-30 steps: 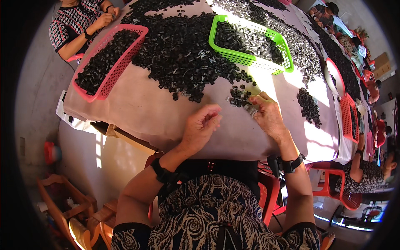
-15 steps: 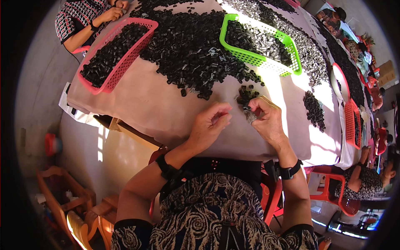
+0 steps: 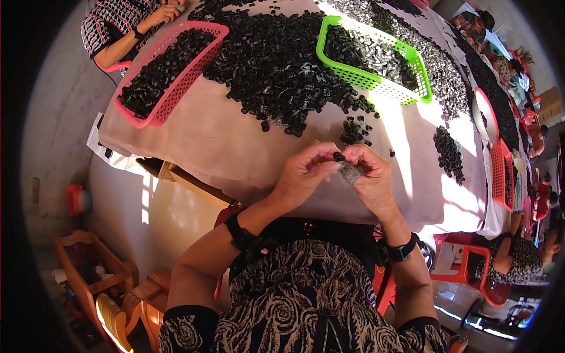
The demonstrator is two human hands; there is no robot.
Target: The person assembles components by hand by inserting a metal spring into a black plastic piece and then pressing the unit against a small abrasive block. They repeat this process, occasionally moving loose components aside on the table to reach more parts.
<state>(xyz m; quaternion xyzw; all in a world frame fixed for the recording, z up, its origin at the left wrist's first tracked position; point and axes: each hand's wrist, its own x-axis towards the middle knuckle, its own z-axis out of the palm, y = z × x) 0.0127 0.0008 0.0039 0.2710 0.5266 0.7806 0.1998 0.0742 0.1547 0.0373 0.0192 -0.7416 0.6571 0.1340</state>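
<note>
My left hand (image 3: pixel 301 179) and my right hand (image 3: pixel 372 181) meet over the near edge of the table. Between their fingertips is a small black cylindrical part (image 3: pixel 339 157), pinched from both sides. Below it, a grey metallic clump (image 3: pixel 349 172) pokes out from under my right fingers; it may be tiny springs, but it is too small to be sure. Just beyond my fingers lies a little heap of black parts (image 3: pixel 354 130). Farther off spreads a large pile of the same black parts (image 3: pixel 253 70), with silvery coil springs (image 3: pixel 309 69) scattered over it.
A pink basket (image 3: pixel 187 87) of black parts stands at left, a green one (image 3: pixel 376 82) at the back right. A smaller black heap (image 3: pixel 448 154) and a red basket (image 3: pixel 501 176) lie farther right. Another person's hands (image 3: pixel 168 12) work at the far left; more people sit along the right.
My left hand has moved right and closed in on my right hand, so the fingertips now meet at the black part. The little heap behind is less covered.
</note>
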